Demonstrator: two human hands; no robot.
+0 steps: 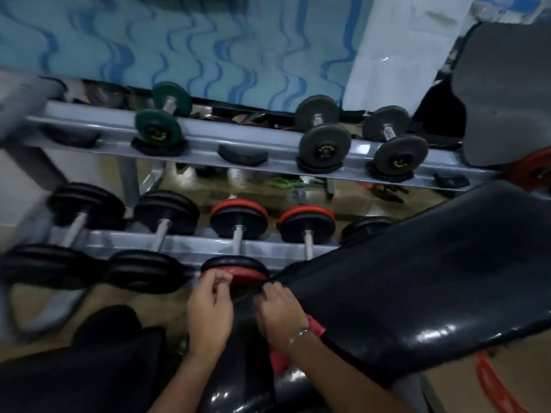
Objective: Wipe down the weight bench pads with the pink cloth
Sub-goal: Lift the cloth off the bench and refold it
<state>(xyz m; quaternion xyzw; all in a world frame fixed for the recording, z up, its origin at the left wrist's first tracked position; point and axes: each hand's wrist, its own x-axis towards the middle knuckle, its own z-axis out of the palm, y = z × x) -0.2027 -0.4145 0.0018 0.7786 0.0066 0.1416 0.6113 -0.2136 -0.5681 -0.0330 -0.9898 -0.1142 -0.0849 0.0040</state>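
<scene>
Two hands crowd the bench pad's (417,278) lower corner: the right hand (280,315) holds the bunched pink cloth (316,327) there, and the left hand (210,305) is curled, its contents unclear, so a hurried swipe could bang knuckles on the dumbbell (238,269).

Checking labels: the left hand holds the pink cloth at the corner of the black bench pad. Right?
No. The head view shows the right hand holding the pink cloth at the corner of the black bench pad; the left hand has no cloth.
</scene>
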